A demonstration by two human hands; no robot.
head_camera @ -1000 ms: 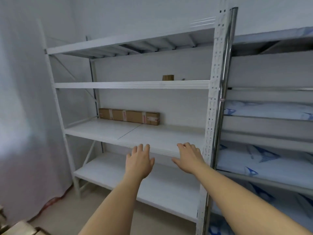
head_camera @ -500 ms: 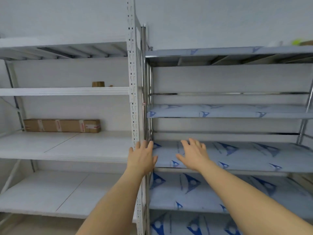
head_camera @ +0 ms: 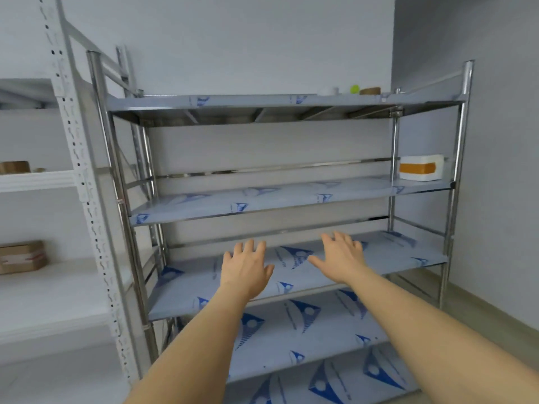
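Observation:
Both arms reach forward in front of a steel shelf rack (head_camera: 455, 182) whose shelves are covered in blue-printed protective film. My left hand (head_camera: 246, 268) is held out with fingers straight and empty, in front of the third shelf (head_camera: 186, 295). My right hand (head_camera: 341, 256) is also spread and empty, a little higher and to the right, before the same shelf. Whether either hand touches the shelf cannot be told.
A white and orange box (head_camera: 421, 167) stands at the right end of the second shelf. Small items, a green ball (head_camera: 354, 88) and a tape roll (head_camera: 370, 91), sit on top. A white rack (head_camera: 75, 182) at left holds a cardboard box (head_camera: 22, 256).
The view has swung right from the white rack to the steel rack. Both hands stay outstretched and empty, now in front of the steel rack's third shelf.

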